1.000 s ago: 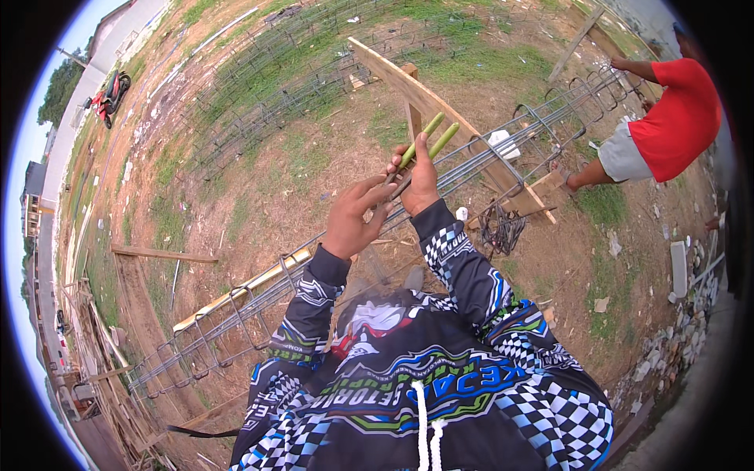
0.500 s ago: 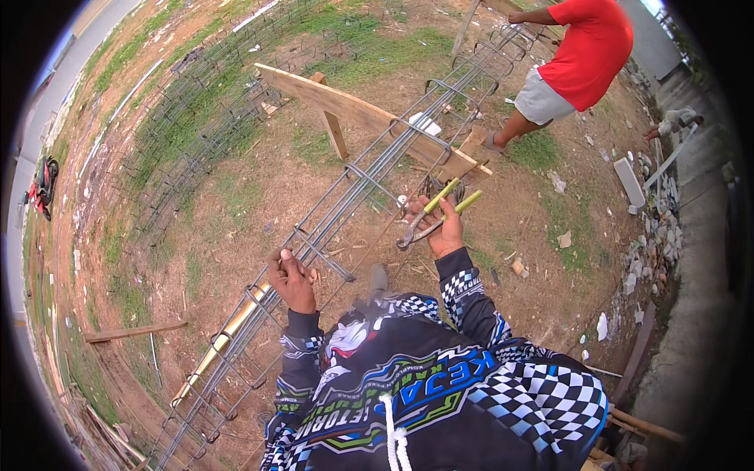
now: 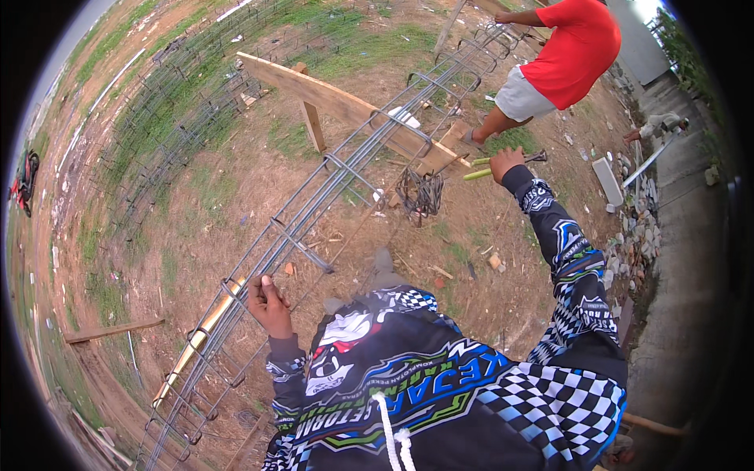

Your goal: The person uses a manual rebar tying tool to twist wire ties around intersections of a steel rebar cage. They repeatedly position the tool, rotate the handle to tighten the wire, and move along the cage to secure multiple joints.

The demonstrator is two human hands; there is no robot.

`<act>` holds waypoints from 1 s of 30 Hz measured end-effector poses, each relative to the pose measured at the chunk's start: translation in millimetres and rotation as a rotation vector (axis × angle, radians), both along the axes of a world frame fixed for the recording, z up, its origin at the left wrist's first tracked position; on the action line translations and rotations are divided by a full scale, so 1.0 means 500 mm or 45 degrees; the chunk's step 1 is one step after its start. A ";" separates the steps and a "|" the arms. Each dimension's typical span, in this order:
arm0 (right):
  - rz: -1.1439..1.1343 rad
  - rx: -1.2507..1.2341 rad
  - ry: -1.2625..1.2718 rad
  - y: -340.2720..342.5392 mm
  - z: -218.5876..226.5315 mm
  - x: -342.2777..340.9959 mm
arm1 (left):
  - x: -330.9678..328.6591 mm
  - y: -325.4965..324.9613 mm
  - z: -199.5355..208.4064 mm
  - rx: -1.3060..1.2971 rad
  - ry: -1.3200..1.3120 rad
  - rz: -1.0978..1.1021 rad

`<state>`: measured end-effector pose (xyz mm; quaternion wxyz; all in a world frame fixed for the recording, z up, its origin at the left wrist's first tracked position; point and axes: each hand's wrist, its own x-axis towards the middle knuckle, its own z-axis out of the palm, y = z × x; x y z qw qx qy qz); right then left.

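Note:
A long steel rebar cage (image 3: 294, 224) runs diagonally from the lower left to the upper right, its square stirrups spaced along the bars. Close against its near side is my left hand (image 3: 271, 308), thumb and fingers bent together; whatever they pinch is too small to make out. My right hand (image 3: 509, 163), stretched out to the right, is closed around pincers (image 3: 481, 173) with yellow-green handles. The handle ends point left and the dark jaws stick out to the right of the fist. A tangled bundle of dark tie wire (image 3: 420, 194) hangs below the plank's near end.
A wooden plank (image 3: 334, 102) on posts supports the cage. Beyond it, a person in a red shirt (image 3: 577, 51) stands by the cage's far end. More rebar cages (image 3: 169, 145) lie on the grass at left. Rubble (image 3: 628, 228) lines the concrete strip at right.
My right hand has swung out to the right with the pincers, away from the cage, and the tool has turned in the grip. My left hand stays beside the cage.

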<state>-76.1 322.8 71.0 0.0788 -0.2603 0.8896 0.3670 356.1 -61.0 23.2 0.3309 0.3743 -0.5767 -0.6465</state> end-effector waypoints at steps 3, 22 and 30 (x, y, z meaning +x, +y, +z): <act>0.011 0.215 -0.119 -0.043 0.020 -0.048 | -0.023 0.011 -0.006 -0.007 0.003 0.111; 0.365 0.358 -0.634 -0.112 -0.053 -0.126 | -0.199 0.197 -0.025 -0.033 -0.071 0.435; 0.258 -0.315 -0.495 -0.137 0.066 -0.078 | -0.263 0.161 0.011 0.104 -0.002 0.181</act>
